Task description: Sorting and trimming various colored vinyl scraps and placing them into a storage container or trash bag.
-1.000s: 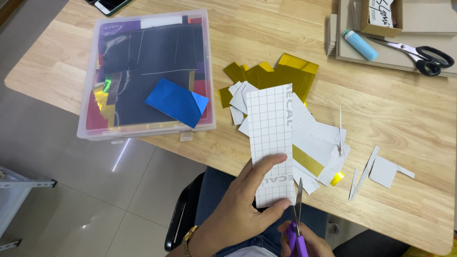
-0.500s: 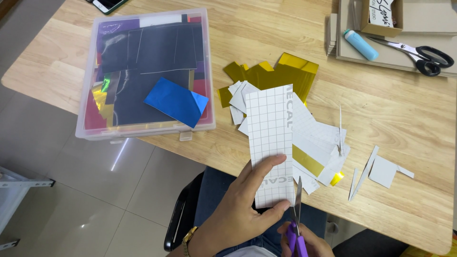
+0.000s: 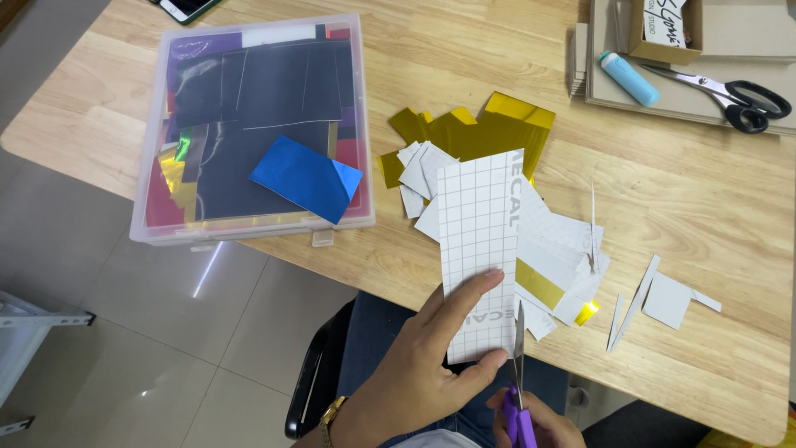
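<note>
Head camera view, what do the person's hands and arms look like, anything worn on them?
Both hands are bare, with no gloves or rings visible. The left hand has a gold-coloured wristwatch on the wrist, and no sleeve reaches the forearm. Only the top of the right hand shows at the bottom edge; its wrist is out of frame.

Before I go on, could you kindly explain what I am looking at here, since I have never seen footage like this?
No machine here: a camera worn on a person's head looks down at their own two hands. The left hand holds a white gridded sheet; the right hand works purple-handled scissors along its edge. On the wooden table lie white offcuts, gold foil pieces, a clear box of coloured sheets, and a tray with black-handled scissors.
</note>
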